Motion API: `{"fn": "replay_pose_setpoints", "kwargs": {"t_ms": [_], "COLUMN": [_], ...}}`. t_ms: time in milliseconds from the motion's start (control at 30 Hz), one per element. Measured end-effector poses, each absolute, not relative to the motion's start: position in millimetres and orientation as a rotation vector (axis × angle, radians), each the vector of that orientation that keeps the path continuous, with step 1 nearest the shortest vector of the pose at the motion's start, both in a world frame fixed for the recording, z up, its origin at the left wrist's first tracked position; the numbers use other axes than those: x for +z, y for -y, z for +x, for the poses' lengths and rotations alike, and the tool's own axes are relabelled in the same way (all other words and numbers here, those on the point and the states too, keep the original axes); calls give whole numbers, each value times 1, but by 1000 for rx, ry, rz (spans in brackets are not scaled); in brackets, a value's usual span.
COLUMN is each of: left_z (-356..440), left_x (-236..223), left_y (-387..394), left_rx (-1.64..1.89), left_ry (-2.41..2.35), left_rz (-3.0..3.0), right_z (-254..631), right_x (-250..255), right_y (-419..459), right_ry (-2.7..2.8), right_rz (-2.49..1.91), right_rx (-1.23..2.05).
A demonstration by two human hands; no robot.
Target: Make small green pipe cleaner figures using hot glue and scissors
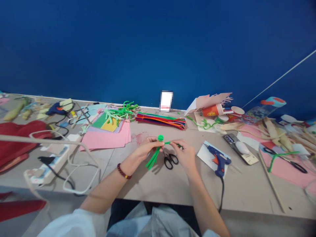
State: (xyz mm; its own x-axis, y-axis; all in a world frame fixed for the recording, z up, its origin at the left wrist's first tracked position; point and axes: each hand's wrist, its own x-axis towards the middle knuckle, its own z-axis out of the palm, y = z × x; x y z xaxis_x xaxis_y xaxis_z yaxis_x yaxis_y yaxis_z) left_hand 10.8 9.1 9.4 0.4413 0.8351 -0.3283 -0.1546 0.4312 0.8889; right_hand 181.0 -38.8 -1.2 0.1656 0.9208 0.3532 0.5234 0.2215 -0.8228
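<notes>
My left hand (145, 151) and my right hand (184, 154) are raised above the table, close together. Both pinch a green pipe cleaner (153, 158). It has a small coil (160, 138) at the top near my left fingers, loose lengths hanging down from my left hand, and a thin end running into my right fingers. Black-handled scissors (170, 161) lie on the table just below my right hand. A blue hot glue gun (218, 161) rests on a white sheet to the right of my right hand. A red beaded bracelet (124, 171) circles my left wrist.
A bundle of multicoloured pipe cleaners (160, 120) lies ahead, beside stacked pink and coloured paper (106, 135) with green pipe-cleaner shapes on it. A power strip (49, 164) and white cables sit at left. A phone, wooden sticks, paper cups and another scissors crowd the right.
</notes>
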Motion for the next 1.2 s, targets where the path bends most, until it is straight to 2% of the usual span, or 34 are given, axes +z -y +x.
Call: {"fn": "replay_pose_setpoints", "kwargs": {"t_ms": [433, 667, 967, 1200], "left_z": [4, -1, 5, 6], "left_x": [15, 18, 18, 26], "left_y": [-12, -13, -10, -3], "left_rx": [898, 795, 975, 746], "left_ry": [-956, -887, -902, -829], "left_rz": [1128, 1262, 1126, 1254], "right_z": [180, 179, 174, 181], "right_x": [0, 2, 5, 3], "right_y": [39, 40, 42, 38], "right_ry": [1554, 1536, 1525, 1504], "right_rz": [-1306, -1297, -1179, -1323], "right_rx": [481, 434, 661, 595]}}
